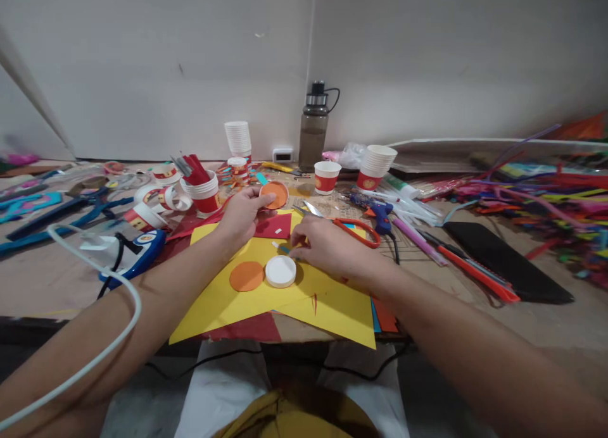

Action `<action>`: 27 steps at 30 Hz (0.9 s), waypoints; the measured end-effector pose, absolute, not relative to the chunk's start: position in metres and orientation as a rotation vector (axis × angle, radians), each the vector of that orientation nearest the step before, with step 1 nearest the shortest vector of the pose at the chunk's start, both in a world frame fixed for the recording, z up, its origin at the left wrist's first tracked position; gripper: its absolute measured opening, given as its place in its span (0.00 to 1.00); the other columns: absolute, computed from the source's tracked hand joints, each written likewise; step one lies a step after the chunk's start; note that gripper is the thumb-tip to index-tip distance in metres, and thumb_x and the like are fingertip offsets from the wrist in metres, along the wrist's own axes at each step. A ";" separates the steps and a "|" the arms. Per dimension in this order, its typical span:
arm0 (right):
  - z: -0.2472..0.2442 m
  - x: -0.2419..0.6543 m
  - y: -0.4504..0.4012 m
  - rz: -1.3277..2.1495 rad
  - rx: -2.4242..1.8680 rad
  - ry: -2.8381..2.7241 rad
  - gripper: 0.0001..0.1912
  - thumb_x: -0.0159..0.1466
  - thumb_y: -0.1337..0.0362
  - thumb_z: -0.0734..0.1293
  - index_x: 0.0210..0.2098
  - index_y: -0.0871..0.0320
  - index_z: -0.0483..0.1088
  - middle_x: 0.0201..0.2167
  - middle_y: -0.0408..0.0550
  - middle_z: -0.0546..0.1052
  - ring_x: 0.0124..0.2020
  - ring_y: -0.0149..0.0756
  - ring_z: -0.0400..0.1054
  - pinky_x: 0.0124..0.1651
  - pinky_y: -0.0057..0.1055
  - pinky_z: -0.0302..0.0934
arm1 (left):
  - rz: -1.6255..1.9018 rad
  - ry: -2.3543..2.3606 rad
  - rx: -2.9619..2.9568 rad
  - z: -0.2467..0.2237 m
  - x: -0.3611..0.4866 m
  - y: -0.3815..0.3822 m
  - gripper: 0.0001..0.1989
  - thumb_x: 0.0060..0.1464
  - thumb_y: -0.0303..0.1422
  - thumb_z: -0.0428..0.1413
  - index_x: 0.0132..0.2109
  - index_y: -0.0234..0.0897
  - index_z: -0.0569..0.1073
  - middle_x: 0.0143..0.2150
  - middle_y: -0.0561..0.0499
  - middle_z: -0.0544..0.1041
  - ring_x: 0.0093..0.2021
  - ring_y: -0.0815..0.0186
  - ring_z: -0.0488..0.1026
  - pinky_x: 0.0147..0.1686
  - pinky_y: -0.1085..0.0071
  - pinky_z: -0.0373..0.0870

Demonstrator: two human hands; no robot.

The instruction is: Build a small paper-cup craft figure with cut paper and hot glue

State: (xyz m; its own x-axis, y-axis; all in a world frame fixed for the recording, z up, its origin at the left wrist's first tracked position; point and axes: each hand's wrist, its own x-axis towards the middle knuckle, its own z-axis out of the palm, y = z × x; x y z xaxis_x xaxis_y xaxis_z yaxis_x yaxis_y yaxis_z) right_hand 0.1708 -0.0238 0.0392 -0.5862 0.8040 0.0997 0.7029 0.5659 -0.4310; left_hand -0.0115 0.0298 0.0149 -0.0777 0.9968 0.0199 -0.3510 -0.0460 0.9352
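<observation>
My left hand [247,214] is closed on a small round cup piece [274,196] with an orange disc in it, raised above the yellow sheets. My right hand [317,240] is lowered to the paper, fingers pinched at a small blue-green strip [284,249]. Just below it lies a white round cup base [280,271], beside a flat orange paper disc [246,276]. Both rest on yellow paper [218,311]. A red paper piece [273,226] lies between my hands. Orange-handled scissors [356,231] are behind my right hand.
Behind stand stacked paper cups [375,167], a single cup [327,177] and a bottle [313,134]. A glue gun [379,213], red cutter [489,280] and black phone [508,261] lie right. A white cable [135,311] crosses my left forearm.
</observation>
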 end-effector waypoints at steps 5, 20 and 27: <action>0.042 0.158 -0.031 0.350 -1.486 -2.628 0.05 0.59 0.65 0.70 0.34 0.59 0.77 0.38 0.52 0.76 0.40 0.39 0.67 0.41 0.33 0.54 | 1.437 0.956 0.959 0.016 -0.008 0.027 0.15 0.36 0.27 0.67 0.32 0.32 0.71 0.28 0.53 0.75 0.27 0.71 0.73 0.24 0.77 0.72; 0.041 0.148 -0.033 0.141 -1.635 -2.721 0.10 0.62 0.61 0.66 0.33 0.60 0.77 0.39 0.56 0.77 0.44 0.47 0.67 0.44 0.40 0.50 | 1.522 1.031 1.141 0.012 -0.006 0.026 0.16 0.38 0.31 0.66 0.37 0.33 0.72 0.33 0.51 0.77 0.31 0.69 0.74 0.30 0.72 0.73; 0.049 0.143 -0.038 0.196 -1.661 -2.734 0.10 0.61 0.68 0.63 0.32 0.61 0.77 0.36 0.55 0.78 0.40 0.44 0.68 0.39 0.37 0.50 | 1.595 1.049 1.330 0.011 -0.006 0.026 0.11 0.42 0.29 0.63 0.37 0.33 0.74 0.32 0.52 0.78 0.32 0.69 0.74 0.35 0.71 0.72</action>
State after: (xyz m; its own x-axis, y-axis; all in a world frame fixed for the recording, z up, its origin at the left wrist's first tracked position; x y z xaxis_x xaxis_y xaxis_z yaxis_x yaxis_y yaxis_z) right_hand 0.1429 -0.0380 0.0492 -0.4615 0.8794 -0.1170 0.8871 0.4560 -0.0717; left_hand -0.0057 0.0260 0.0109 -0.1354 0.9333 0.3325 -0.0644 -0.3432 0.9371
